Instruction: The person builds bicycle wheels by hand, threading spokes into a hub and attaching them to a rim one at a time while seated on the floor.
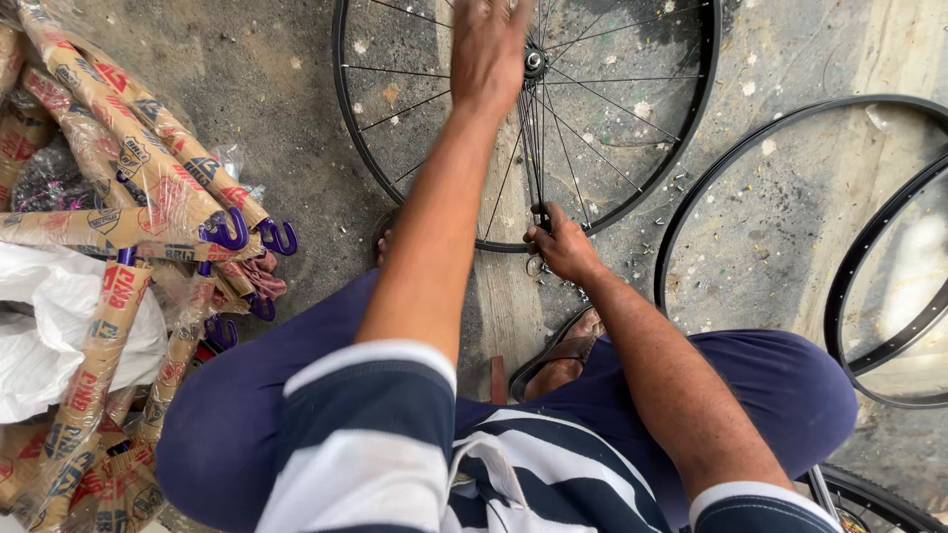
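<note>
Wheel: a spoked bicycle wheel (592,109) is laid flat on the concrete floor (286,89), just in front of the seated person's knees.
Left hand: the left hand (487,49) is stretched out over the wheel and laid near the hub (534,61), fingers spread and open; nothing is seen to be gripped.
Right hand: the right hand (561,245) is closed at the near rim, where the spokes (533,148) meet it; a small dark tool or nipple seems to be pinched, but it cannot be told which.
Step in hand: judged to be spoke work at the rim, with the wheel steadied from above.
Next move: a firm hold on the hub and a small, exact turn at the rim are called for.
Nearby: bare black rims (790,197) are lying to the right; paper-wrapped bundles (128,158) are piled to the left.
</note>
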